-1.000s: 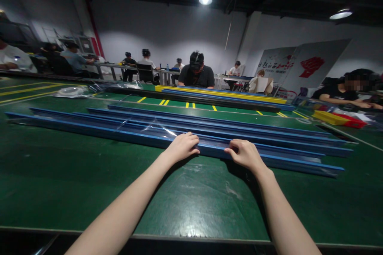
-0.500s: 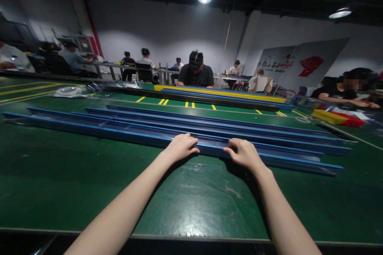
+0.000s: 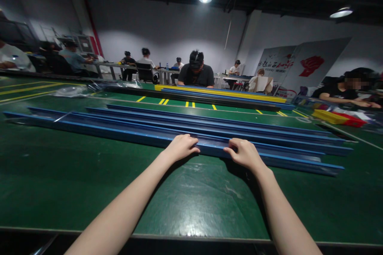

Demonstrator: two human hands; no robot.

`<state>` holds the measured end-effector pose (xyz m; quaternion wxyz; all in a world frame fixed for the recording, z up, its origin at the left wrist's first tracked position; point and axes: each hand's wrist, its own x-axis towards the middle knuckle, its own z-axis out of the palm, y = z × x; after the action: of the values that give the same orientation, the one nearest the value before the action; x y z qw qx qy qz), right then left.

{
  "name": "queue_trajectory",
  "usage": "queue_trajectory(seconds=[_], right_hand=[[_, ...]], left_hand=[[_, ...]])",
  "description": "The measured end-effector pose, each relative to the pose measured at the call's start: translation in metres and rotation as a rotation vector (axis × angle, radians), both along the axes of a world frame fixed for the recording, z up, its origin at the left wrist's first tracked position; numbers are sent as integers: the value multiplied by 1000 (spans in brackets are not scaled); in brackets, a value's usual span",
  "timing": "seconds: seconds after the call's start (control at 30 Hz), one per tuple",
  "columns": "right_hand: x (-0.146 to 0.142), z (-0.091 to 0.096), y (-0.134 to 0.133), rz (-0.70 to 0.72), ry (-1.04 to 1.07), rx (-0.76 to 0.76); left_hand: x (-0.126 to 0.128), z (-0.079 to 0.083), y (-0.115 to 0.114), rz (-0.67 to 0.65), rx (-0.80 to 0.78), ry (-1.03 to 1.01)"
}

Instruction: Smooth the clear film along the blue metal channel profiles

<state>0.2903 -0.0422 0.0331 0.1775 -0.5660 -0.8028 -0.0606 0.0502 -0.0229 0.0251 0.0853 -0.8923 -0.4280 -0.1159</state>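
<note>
A long blue U-shaped channel (image 3: pixel 125 132) lies across the green table in front of me, its hollow side up. My left hand (image 3: pixel 182 146) grips its near wall around the middle, thumb in front and fingers over the edge. To the right, separated by a short stretch of channel, my right hand (image 3: pixel 243 151) holds the same wall with curled fingers. The fingertips inside the channel are partly hidden. A second blue channel (image 3: pixel 287 140) rests just behind, roughly parallel. A thin, shiny clear strip (image 3: pixel 62 116) crosses the near channel toward its left end.
The green tabletop (image 3: pixel 191 199) extends to a near edge under my forearms. Farther back lie a yellow strip (image 3: pixel 227 93) and a black strip (image 3: pixel 191 100). Yellow and red trays (image 3: pixel 338 118) stand at the right. A person (image 3: pixel 196 71) sits across the table.
Both hands keep their hold in nearly the same place. The shiny mark across the channels' left part has shifted left and now shows as a narrow bright strip.
</note>
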Motion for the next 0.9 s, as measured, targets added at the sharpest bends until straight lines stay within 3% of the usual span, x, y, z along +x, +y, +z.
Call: queue_trajectory(seconds=[0.9], right_hand=[[1, 0, 1, 19, 4, -5]], left_hand=[[-1, -3, 1, 34, -17, -38]])
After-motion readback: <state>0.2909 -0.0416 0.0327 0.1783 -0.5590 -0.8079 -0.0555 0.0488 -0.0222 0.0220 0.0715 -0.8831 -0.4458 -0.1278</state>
